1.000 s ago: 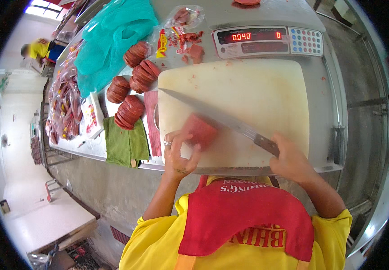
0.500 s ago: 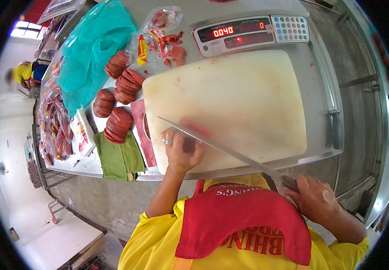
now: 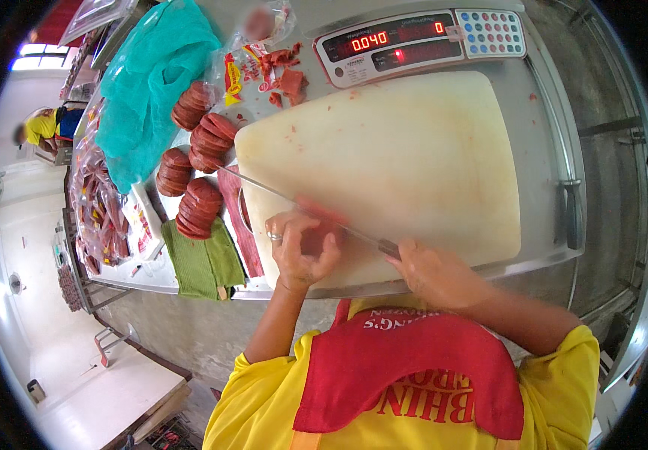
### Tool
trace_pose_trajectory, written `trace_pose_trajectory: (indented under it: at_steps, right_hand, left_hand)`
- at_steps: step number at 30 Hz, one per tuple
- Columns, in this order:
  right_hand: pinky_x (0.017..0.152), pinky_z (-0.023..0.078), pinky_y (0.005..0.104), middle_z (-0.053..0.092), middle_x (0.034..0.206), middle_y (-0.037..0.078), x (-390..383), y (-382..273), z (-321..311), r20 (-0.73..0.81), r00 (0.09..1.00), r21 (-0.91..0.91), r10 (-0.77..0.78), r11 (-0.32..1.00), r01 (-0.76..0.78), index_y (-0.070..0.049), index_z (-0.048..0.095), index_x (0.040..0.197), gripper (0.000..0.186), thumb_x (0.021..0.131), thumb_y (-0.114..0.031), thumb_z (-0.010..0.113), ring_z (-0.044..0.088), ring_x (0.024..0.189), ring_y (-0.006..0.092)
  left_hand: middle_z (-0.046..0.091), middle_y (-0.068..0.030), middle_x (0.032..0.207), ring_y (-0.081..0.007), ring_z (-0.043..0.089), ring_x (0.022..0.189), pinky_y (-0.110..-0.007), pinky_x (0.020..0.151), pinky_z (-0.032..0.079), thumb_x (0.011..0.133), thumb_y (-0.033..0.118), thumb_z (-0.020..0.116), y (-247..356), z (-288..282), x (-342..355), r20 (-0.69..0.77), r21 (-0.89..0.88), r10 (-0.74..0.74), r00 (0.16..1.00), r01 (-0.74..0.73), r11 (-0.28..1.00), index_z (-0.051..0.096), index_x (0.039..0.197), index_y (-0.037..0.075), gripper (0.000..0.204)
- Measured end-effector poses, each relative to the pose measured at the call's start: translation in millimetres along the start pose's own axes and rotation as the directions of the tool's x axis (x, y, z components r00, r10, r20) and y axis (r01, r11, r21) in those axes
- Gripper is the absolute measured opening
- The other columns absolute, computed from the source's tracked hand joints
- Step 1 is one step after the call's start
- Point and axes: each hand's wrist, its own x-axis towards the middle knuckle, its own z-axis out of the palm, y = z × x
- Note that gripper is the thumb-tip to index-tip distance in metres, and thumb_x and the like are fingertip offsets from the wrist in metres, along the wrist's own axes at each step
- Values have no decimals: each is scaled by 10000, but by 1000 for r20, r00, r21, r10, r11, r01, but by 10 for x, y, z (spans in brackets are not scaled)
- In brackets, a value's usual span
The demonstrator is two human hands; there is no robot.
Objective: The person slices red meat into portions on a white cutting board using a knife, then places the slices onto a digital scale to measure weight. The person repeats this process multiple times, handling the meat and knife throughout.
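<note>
On the white cutting board (image 3: 414, 157), my left hand (image 3: 294, 255) curls its fingers and thumb around a chunk of red meat (image 3: 313, 240) near the board's front left. My right hand (image 3: 432, 274) grips the dark handle of a long, thin knife (image 3: 267, 190). Its blade runs across the meat just beyond my left fingertips, and the tip reaches past the board's left edge. A thin red slice (image 3: 319, 209) shows on the far side of the blade. Some of the held meat is hidden by my left hand.
Stacks of round meat slices (image 3: 200, 208) stand left of the board, near a green cloth (image 3: 205, 262) and a teal plastic sheet (image 3: 148, 82). Meat scraps (image 3: 291, 82) lie behind them. A digital scale (image 3: 387, 46) sits beyond the board. Another person (image 3: 46, 129) bends at far left.
My right hand has moved left and forward, sliding the knife across the meat so its tip now extends beyond the board. My left hand stays nearly in place on the meat.
</note>
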Motion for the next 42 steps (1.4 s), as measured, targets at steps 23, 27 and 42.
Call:
trace_pose_trajectory:
  at_steps: [23,27,42]
  right_hand:
    - [547,492,497,609,699,253,-24,25,88,2,1000,-8,-6,1000,6,9,467,915,350,952,-339,468,619,661,427]
    - [567,492,505,611,691,245,-49,-40,-30,-43,999,-7,-6,1000,6,6,469,925,368,951,-361,461,619,667,434]
    - [589,497,491,611,752,239,-453,-171,-301,192,977,-126,95,989,-72,9,459,920,333,953,-322,475,622,695,423]
  left_hand:
    - [558,-106,818,-275,499,808,-377,748,399,666,167,673,-90,11,-93,-36,-22,16,999,-17,1000,549,846,45,250]
    - [548,-118,832,-277,496,818,-379,742,405,676,153,662,-76,-38,-112,-63,-23,8,998,-9,1000,549,864,35,249]
    - [541,-131,843,-275,490,830,-369,746,412,689,176,681,-128,-51,-196,-28,-53,-48,998,46,998,539,892,25,290]
